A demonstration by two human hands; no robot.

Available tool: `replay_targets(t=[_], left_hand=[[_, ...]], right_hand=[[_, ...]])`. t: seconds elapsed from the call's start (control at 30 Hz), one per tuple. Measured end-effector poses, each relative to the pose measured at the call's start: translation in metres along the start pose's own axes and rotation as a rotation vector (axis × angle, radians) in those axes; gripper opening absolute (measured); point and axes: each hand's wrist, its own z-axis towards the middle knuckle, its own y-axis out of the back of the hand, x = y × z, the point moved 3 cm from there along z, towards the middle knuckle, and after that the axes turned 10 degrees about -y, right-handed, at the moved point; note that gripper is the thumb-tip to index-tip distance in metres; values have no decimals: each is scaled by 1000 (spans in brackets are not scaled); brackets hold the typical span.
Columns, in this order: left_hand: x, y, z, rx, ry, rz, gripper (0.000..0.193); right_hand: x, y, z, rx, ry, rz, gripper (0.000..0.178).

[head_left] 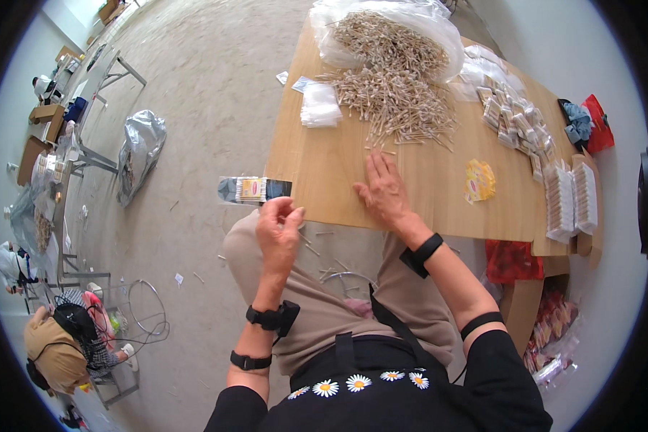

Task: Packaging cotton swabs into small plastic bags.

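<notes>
My left hand (pixel 278 232) is at the table's left front edge, its fingers curled in with thumb and forefinger close together. Whatever it may hold is too small or hidden to make out. Just beyond its knuckles, a clear bag (pixel 252 189) of cotton swabs with a yellow-and-white label juts past the table edge, its right part over a dark strip (pixel 279 189). My right hand (pixel 387 193) rests on the wooden table, palm down, fingers stretched toward a large heap of loose cotton swabs (pixel 396 101). A few swabs lie close to its fingertips.
Beside the heap lies a stack of clear bags (pixel 320 106). Yellow labels (pixel 479 180) sit right of my right hand. Filled swab packs (pixel 515 122) are piled along the right side, near packed rows (pixel 560 201). A silver plastic bag (pixel 140 151) stands on the floor; people work at far-left tables.
</notes>
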Motion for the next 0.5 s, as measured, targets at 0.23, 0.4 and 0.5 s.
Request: replay_targets(t=[0.23, 0.4, 0.5], left_hand=[[-19, -74, 10, 427, -450, 321, 44], [-14, -130, 15, 509, -538, 470, 52], [-7, -137, 10, 611, -566, 658, 58]], right_hand=[[-11, 41, -18, 20, 32, 234, 47], [-26, 27, 1, -22, -310, 126, 31], [-36, 19, 2, -46, -318, 174, 25]])
